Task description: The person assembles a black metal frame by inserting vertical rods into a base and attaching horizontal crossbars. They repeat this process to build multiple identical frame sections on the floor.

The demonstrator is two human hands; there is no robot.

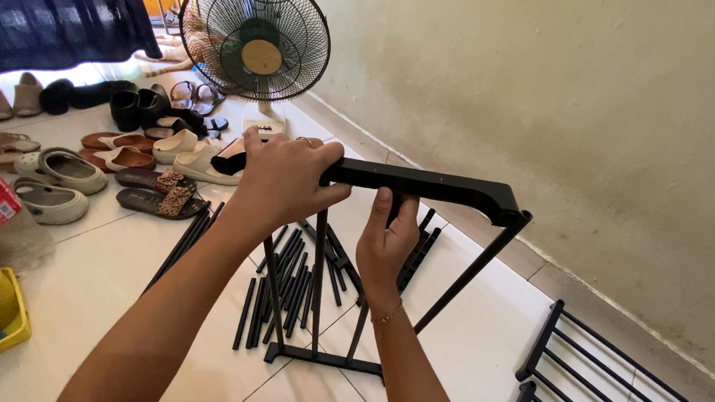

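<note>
The left hand [282,178] is closed over the near end of the top bar [422,184] of a black rack frame [318,356], fingers wrapped round it. The right hand [385,238] grips from below, thumb up against the bar's underside. The frame stands on the tiled floor [464,342], its upright rods [319,280] joining the bar to a base piece. Loose black rods [289,290] lie on the floor behind the frame. A fan [254,40] stands beyond the frame; shoes [118,162] lie left of the fan. Assembled shelf racks [583,372] lie right of the frame.
</note>
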